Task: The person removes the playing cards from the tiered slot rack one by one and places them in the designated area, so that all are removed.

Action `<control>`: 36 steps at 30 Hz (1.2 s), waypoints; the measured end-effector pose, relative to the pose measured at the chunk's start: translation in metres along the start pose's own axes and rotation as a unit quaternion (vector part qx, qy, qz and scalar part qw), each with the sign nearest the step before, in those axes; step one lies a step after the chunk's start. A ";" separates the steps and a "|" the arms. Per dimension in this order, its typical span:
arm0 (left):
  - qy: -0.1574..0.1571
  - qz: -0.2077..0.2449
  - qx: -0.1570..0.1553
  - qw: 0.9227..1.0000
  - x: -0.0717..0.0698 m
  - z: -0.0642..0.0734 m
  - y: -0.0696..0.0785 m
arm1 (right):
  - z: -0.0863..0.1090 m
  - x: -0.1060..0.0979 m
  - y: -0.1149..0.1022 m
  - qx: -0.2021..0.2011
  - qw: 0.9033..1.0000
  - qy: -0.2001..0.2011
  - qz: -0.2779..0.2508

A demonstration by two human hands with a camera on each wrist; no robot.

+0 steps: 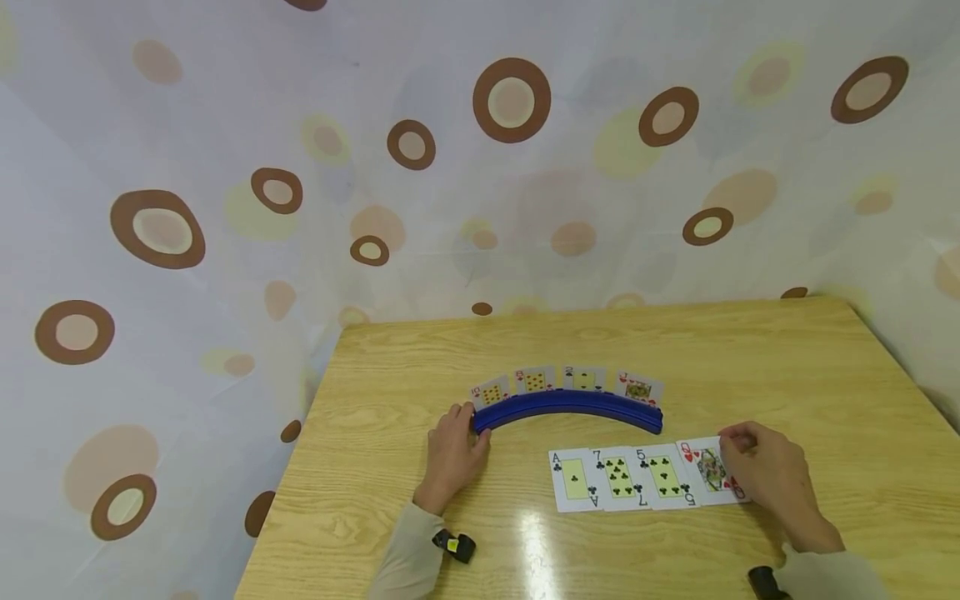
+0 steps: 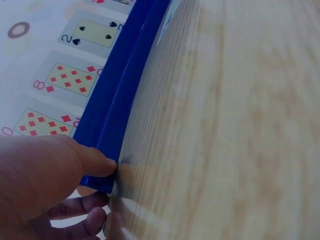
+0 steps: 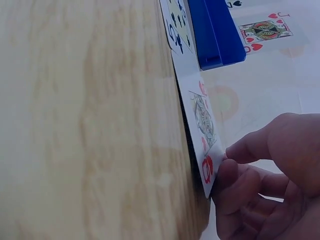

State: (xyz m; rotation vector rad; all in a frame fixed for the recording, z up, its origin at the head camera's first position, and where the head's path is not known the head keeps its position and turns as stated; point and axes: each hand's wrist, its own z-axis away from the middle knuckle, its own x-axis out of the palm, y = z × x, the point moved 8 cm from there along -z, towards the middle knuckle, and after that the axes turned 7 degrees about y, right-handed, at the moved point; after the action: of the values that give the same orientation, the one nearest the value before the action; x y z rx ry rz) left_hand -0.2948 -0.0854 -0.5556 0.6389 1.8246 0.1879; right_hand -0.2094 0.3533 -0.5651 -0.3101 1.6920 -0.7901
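A curved blue card holder (image 1: 567, 403) stands on the table, with the ten of diamonds (image 1: 491, 393), eight of diamonds (image 1: 535, 381), two of spades (image 1: 584, 379) and jack of hearts (image 1: 639, 390) upright in it. My left hand (image 1: 454, 450) grips the holder's left end, its thumb (image 2: 97, 162) along the front. In front lies a row: the ace of clubs (image 1: 574, 480), seven of clubs (image 1: 618, 477), five of clubs (image 1: 664, 476) and queen of hearts (image 1: 708, 468). At the row's right end my right hand (image 1: 774, 475) pinches the queen's edge between thumb and fingers.
The wooden table (image 1: 390, 367) reaches back to a hanging sheet (image 1: 450, 200) with brown rings and pale dots. More of that sheet hangs at both sides. Each wrist wears a black strap, such as the left wristband (image 1: 454, 546).
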 end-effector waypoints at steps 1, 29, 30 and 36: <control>-0.001 0.000 -0.001 1.000 0.000 0.000 0.000 | 0.000 0.000 0.000 0.002 1.000 -0.002 0.001; -0.005 -0.001 -0.005 1.000 -0.002 0.000 0.001 | 0.007 -0.003 -0.007 -0.008 1.000 0.026 -0.002; -0.005 -0.001 -0.005 1.000 -0.001 0.000 0.001 | 0.007 -0.002 -0.008 -0.008 0.999 0.031 -0.005; -0.003 -0.002 -0.004 1.000 -0.002 0.000 0.001 | 0.006 -0.001 -0.018 -0.025 0.998 0.061 -0.021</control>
State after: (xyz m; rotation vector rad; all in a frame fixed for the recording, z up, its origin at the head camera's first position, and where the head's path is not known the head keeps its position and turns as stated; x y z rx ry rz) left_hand -0.2936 -0.0852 -0.5539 0.6292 1.8186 0.1892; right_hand -0.2071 0.3392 -0.5532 -0.3386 1.8274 -0.8126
